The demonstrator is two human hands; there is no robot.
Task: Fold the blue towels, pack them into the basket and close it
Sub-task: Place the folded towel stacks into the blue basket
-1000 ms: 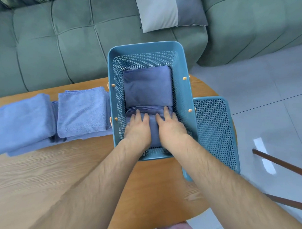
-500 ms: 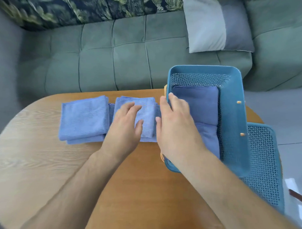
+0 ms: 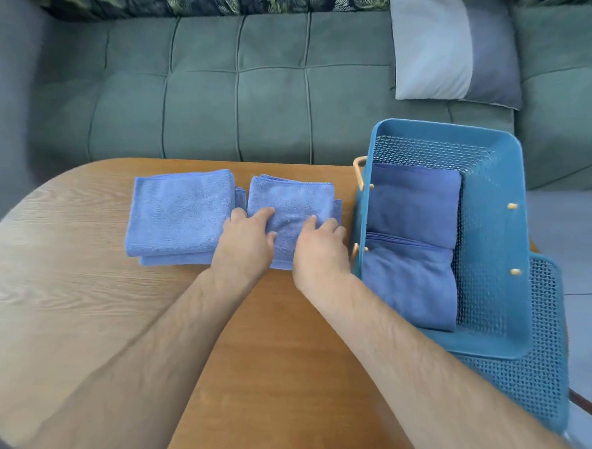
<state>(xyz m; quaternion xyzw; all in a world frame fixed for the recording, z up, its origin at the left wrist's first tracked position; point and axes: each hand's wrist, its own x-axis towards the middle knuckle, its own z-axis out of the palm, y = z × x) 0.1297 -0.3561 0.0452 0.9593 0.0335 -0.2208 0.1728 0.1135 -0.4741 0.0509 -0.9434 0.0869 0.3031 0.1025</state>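
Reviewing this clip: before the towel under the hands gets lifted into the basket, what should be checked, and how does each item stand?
1. Left hand on the folded towel: ok, fingers curl on its left part.
2. Right hand on the same towel: ok, gripping near its right edge.
3. Fingers under the whole stack: cannot tell, underside hidden.
4. Basket open: ok, lid lies off at its right side.
5. Room above the packed towels: ok, mesh wall shows above them.
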